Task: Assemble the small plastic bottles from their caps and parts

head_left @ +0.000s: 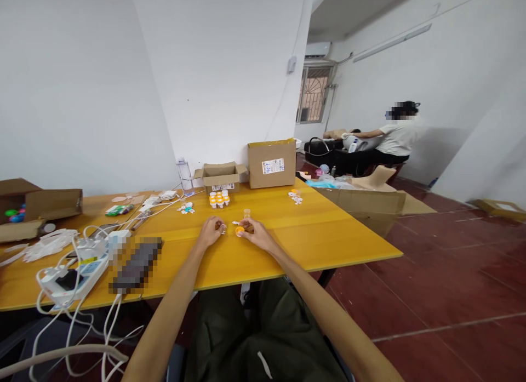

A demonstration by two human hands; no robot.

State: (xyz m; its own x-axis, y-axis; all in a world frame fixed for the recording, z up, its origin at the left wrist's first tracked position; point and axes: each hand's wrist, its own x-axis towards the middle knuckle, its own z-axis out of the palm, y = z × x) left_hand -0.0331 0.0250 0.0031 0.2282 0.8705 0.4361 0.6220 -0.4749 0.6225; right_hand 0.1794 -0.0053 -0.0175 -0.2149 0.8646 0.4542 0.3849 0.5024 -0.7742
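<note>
Over the middle of the table, my left hand (211, 232) is closed, its fingertips on a small whitish piece (222, 229) too small to name. My right hand (257, 235) faces it, thumb and fingers around a round orange cap (239, 232). Just beyond the right fingers stands a small clear container (247, 212). A little white piece (235, 223) lies between the two hands. Farther back, several small jars (219, 199) in orange and white stand grouped together.
Behind the jars are an open carton (222, 180), a taped box (272, 164) and a clear bottle (184, 176). Small white pieces (295, 197) lie at the right. Power strips (84, 275) with cables crowd the left. Another person (396, 135) sits far right.
</note>
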